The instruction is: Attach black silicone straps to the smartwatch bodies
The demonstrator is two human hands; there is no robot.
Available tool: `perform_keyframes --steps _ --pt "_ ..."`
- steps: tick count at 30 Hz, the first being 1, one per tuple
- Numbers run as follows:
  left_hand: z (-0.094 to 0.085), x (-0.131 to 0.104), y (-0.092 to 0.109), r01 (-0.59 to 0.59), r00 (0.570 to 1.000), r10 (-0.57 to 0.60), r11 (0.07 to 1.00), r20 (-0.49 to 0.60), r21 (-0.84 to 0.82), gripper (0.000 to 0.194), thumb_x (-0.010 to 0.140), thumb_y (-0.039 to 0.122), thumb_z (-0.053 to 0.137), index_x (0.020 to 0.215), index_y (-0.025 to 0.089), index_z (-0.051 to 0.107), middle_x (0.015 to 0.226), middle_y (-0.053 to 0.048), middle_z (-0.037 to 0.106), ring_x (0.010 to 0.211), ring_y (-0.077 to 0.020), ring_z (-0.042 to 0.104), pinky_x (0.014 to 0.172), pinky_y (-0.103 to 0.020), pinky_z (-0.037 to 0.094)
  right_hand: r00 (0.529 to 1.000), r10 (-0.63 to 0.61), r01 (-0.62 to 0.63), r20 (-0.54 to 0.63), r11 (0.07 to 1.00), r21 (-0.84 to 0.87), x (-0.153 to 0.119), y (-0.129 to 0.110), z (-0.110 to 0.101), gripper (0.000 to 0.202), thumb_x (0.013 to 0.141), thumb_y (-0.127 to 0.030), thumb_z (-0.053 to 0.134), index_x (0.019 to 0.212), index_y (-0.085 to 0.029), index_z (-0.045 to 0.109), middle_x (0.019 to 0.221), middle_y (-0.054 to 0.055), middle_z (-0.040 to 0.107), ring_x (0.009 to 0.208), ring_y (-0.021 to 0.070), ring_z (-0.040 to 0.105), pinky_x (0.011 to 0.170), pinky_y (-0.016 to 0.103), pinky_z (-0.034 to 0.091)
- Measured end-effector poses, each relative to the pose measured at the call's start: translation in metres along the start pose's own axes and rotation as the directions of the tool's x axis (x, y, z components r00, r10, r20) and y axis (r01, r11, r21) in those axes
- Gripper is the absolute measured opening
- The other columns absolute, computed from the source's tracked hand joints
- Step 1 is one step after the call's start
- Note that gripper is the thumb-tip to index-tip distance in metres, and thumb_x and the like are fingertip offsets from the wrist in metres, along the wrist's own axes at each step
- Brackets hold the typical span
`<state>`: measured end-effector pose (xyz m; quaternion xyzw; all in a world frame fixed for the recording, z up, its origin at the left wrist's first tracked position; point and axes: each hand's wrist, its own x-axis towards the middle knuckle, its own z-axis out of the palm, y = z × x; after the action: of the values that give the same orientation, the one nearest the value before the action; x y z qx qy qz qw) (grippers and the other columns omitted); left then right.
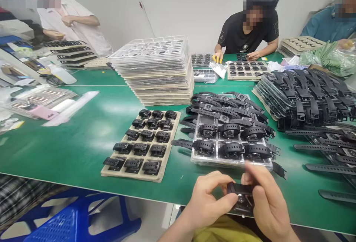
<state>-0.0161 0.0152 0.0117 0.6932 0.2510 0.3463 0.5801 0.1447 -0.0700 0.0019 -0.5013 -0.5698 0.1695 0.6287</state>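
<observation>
Between my two hands, at the table's front edge, is a black smartwatch (242, 200) with its strap bent over. My left hand (210, 199) pinches its left side with thumb and fingers. On the other side, my right hand (268, 199) has thumb and fingers closed around the strap and case. Just beyond them a clear plastic tray (196, 153) carries rows of watches, the front ones with looped straps and the back ones with straps lying out. To its left, a beige tray (160, 175) holds several watches with closed straps.
A tall stack of trays (164, 71) stands behind the beige tray. More watches on stacked trays (303, 90) fill the right side. Across the table a person in black (250, 30) handles small parts. A blue stool (63, 219) stands at lower left; a white bottle (61, 73) is far left.
</observation>
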Motion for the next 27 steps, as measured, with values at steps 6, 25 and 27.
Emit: perform_keyframes --steps 6,25,27 --pt "0.003 -0.001 -0.003 -0.139 0.989 0.141 0.989 -0.054 0.045 0.026 0.092 0.042 0.074 0.096 0.017 0.079 0.072 -0.005 0.071 0.064 -0.0145 0.062 0.063 -0.023 0.049 0.996 -0.068 0.068 -0.056 0.998 -0.004 0.002 0.007 -0.001 0.016 0.11 -0.031 0.055 0.114 -0.026 0.071 0.089 0.002 0.06 0.083 0.0185 0.06 0.072 0.03 0.054" --pt "0.003 -0.002 -0.006 -0.134 0.986 0.136 0.991 -0.093 0.027 0.038 0.096 0.053 0.067 0.098 0.016 0.078 0.073 -0.006 0.068 0.069 -0.0168 0.058 0.066 -0.027 0.048 0.981 0.021 0.0 0.194 0.994 -0.107 0.018 -0.005 -0.023 0.019 0.104 -0.018 0.057 0.113 -0.029 0.07 0.092 0.003 0.063 0.079 0.0184 0.064 0.068 0.027 0.055" --pt "0.003 -0.003 -0.007 -0.128 0.986 0.129 0.992 -0.102 0.02 0.039 0.096 0.053 0.067 0.098 0.016 0.078 0.074 -0.006 0.067 0.069 -0.0167 0.058 0.067 -0.027 0.048 0.964 0.078 -0.055 0.253 0.994 -0.095 0.021 -0.007 -0.026 0.018 0.105 -0.019 0.057 0.111 -0.03 0.071 0.092 0.002 0.064 0.081 0.0179 0.064 0.069 0.026 0.054"
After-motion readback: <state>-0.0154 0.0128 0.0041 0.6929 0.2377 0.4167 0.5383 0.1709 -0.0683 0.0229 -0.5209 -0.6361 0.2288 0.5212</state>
